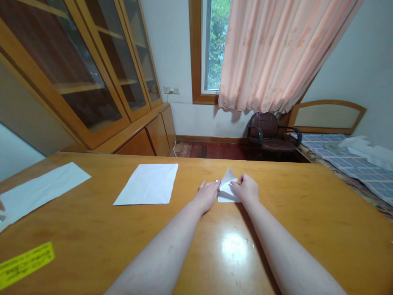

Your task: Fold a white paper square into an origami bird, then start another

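A small folded sheet of white paper lies on the wooden table, with one pointed flap raised toward the far side. My left hand rests at the paper's left edge, fingers apart and touching it. On the other side, my right hand is closed in a pinch on the raised flap. The fingertips partly cover the folds.
Left of my hands lies a larger white sheet. Another white sheet reaches the left border, near a yellow label. Beyond the table stand a glass-door cabinet, an armchair and a bed.
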Available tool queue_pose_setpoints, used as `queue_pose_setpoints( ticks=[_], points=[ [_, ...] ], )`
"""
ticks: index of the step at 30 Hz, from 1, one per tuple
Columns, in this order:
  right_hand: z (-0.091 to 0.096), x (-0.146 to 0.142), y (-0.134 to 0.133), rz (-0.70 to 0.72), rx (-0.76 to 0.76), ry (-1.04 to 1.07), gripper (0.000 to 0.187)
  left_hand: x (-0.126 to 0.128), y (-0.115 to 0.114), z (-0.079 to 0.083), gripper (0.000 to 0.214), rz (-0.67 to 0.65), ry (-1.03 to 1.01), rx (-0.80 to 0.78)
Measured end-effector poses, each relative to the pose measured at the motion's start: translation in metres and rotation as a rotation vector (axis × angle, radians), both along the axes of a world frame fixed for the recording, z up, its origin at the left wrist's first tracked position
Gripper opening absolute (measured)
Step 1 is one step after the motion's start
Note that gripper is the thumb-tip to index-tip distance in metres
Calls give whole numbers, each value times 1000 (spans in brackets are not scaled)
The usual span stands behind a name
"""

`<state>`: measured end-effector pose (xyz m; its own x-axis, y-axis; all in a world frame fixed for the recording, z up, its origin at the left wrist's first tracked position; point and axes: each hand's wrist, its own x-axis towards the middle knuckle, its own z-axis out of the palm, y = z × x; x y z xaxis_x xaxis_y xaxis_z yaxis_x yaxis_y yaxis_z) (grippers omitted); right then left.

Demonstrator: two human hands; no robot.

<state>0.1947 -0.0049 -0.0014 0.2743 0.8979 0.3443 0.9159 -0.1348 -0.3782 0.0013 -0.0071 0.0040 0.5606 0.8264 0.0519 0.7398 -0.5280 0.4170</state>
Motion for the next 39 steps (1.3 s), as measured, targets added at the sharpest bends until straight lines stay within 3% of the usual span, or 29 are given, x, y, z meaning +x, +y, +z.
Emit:
queue_pose_setpoints(
  ticks=[8,14,19,23,32,39],
  points=[
    [9,-10,-4,507,-73,-1,24,0,2,-4,48,15,-14,12],
    [17,-12,-8,584,-81,3,29,0,4,-3,46,58,-12,16],
    [21,-14,-13,782,-162,138,27,0,4,-1,44,103,-14,25],
    [18,-15,-13,768,-158,140,32,-1,3,1,46,123,-8,20],
    [8,-13,-6,798,-166,167,23,-1,3,1,46,129,-11,36],
    [15,-18,-13,789,-170,234,15,-1,0,3,52,98,-19,21]
  ],
)
